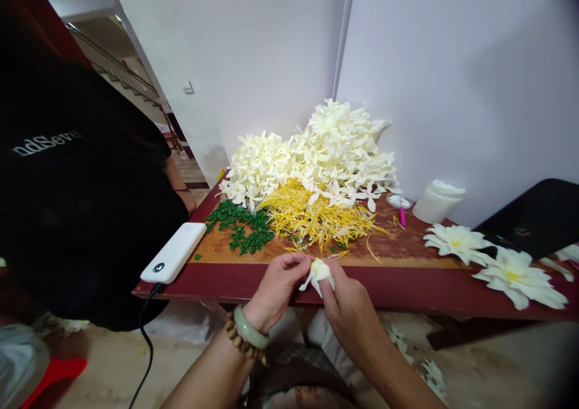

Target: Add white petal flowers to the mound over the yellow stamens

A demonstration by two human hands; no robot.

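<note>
Both hands meet at the front edge of a dark red table (407, 288). My left hand (277, 288), with a green bangle and wooden beads on the wrist, pinches a small white cloth flower (318, 272) from the left. My right hand (350, 309) grips the same flower from below and the right. Just behind them lie a heap of yellow stamen strands (316, 216), a scatter of small green pieces (239, 227) and a big pile of white petals (316, 155).
A white power bank (174, 252) with a black cable lies at the table's left corner. Two finished white flowers (456, 240) (520, 276), a white jar (438, 202), a pink item (402, 216) and a black object (534, 216) are at the right. A person in black (76, 204) leans in at left.
</note>
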